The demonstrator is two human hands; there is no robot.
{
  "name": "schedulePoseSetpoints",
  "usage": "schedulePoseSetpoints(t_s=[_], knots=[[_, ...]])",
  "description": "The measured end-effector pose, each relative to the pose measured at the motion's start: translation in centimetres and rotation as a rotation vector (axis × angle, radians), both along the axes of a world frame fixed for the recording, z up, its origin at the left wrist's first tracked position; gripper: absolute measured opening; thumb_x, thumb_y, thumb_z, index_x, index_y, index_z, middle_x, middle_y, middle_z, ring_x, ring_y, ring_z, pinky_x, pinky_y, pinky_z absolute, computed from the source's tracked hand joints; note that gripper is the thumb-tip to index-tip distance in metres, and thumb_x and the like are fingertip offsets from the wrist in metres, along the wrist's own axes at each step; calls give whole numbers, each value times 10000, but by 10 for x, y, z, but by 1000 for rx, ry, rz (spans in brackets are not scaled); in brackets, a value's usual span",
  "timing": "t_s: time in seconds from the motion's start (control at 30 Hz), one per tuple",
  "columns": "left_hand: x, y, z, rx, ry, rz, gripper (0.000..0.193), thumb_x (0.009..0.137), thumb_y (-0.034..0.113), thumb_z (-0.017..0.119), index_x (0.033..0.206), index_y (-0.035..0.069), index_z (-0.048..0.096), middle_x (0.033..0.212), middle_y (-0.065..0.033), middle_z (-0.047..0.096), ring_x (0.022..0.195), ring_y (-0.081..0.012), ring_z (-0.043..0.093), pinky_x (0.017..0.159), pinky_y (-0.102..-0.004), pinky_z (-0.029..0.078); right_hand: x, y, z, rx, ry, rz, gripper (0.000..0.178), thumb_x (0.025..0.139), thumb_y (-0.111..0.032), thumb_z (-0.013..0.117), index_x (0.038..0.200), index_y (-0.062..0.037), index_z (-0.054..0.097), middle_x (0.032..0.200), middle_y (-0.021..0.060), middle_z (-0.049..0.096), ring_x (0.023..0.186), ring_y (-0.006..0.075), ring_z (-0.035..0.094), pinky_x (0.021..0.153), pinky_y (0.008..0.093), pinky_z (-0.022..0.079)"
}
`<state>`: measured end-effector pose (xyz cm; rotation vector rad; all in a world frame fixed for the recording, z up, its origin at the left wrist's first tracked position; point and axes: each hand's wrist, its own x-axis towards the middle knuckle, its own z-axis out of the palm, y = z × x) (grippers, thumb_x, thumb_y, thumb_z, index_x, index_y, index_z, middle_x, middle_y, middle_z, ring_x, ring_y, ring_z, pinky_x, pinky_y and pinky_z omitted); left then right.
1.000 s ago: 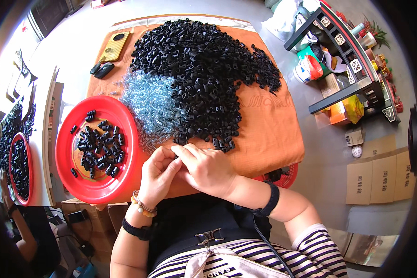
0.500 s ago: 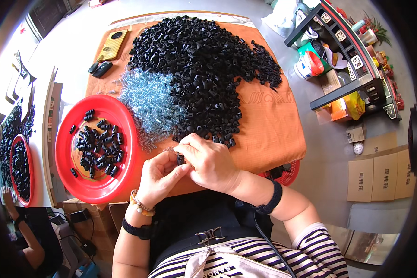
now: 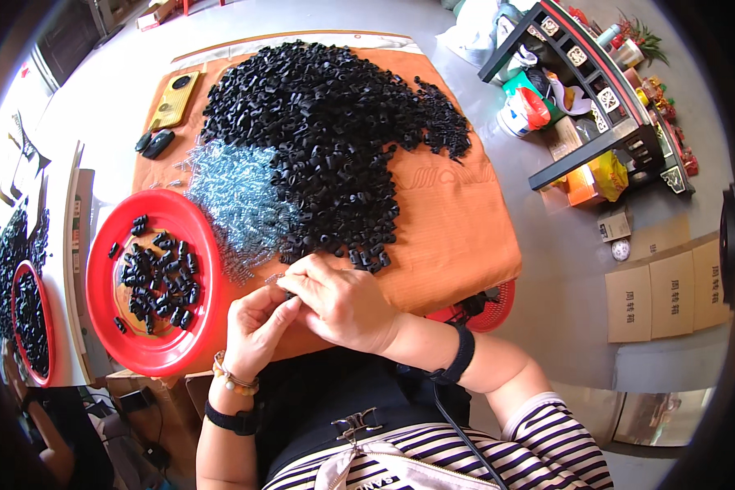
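At the near edge of the orange-covered table, my two hands meet with fingertips pinched together. Between them is a small black plastic piece point(image 3: 291, 296), mostly hidden by the fingers. My left hand point(image 3: 256, 328) closes on it from the left, thumb raised along it. My right hand point(image 3: 339, 304) bends over it from the right, fingers curled. Just beyond lies a pile of clear bluish coil springs point(image 3: 241, 196), beside a large heap of small black plastic parts point(image 3: 327, 122). Left of my hands, a red round tray point(image 3: 106, 306) holds several black cord-lock-like pieces point(image 3: 159, 278).
A yellow board point(image 3: 171, 104) and a dark oval object point(image 3: 160, 144) lie at the table's far left. A red basket point(image 3: 498, 308) sits below the right edge. Right stand a dark shelf point(image 3: 584, 159) and cardboard boxes point(image 3: 629, 304). A mirror-like panel point(image 3: 33, 327) is left.
The whole view has shifted, so table and hands appear farther left and slightly lower. My hands stay pinched together; the black piece between them shows less than before.
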<state>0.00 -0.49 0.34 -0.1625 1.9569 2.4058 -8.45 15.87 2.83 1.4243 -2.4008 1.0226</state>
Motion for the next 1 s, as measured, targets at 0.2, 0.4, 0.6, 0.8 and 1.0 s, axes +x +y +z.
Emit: schedulePoseSetpoints(t_s=[0.2,0.4,0.6,0.8,1.0], knots=[[-2,13,7,13,-27,110,106,957,53,630,952,-53,621,895,-55,688,813,-80,641,732,-235,537,-2,7,-2,-15,67,-12,531,764,-114,752,1278,-120,618,1176,77,616,880,215,696,685,318,585],[14,-7,41,419,-66,483,189,1022,211,531,941,53,596,792,-48,667,715,-141,653,647,-266,527,-31,39,9,-77,-62,-143,313,836,-110,734,1144,-88,683,987,78,694,659,206,675,574,309,555],[31,-49,36,503,-56,637,358,1049,343,457,1143,37,617,809,-18,642,673,-92,613,574,-196,511,-55,82,-2,-68,-25,-375,101,853,-64,666,946,-90,694,840,71,679,667,262,670,577,349,539],[21,-26,45,177,-204,472,256,1013,277,527,1001,41,626,764,-31,635,617,-100,597,534,-209,454,-60,97,-14,-29,-27,-513,114,856,-74,664,969,-78,681,832,81,672,670,272,665,586,364,532],[1,20,29,-582,-109,102,237,841,63,734,1051,17,635,745,-48,662,576,-78,610,504,-226,461,-57,96,-24,24,-145,-569,116,860,-117,682,970,-86,662,806,82,654,692,256,668,592,377,530]])
